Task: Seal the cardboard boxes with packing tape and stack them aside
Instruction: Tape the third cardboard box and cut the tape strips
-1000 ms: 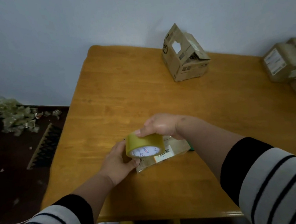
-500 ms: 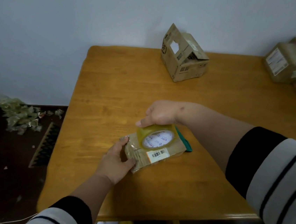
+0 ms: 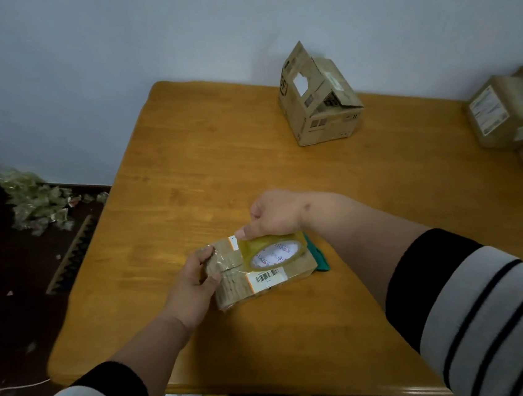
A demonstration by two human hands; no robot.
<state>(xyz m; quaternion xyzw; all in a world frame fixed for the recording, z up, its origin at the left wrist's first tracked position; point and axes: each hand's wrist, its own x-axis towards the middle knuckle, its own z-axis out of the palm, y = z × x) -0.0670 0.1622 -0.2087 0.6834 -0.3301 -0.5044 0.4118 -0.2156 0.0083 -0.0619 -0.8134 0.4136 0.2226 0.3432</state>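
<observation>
A small flat cardboard box [image 3: 249, 281] with a barcode label lies on the wooden table [image 3: 187, 179], wrapped in shiny clear tape. My left hand [image 3: 194, 280] grips its left end, thumb on the side and fingers on top. My right hand [image 3: 274, 214] holds a yellowish roll of packing tape [image 3: 274, 251] over the box's top right part. A stretch of tape runs from the roll toward the box's left end. A green object [image 3: 319, 257] peeks out behind the box on the right.
An open cardboard box [image 3: 319, 101] with raised flaps stands at the back of the table. Sealed boxes [image 3: 509, 110] are stacked at the right edge. Crumpled tape scraps [image 3: 34, 199] lie on the dark floor to the left.
My right hand has carried the tape roll from the box's left end rightward across its top, pulling out tape. My left hand moved up onto the box's left end.
</observation>
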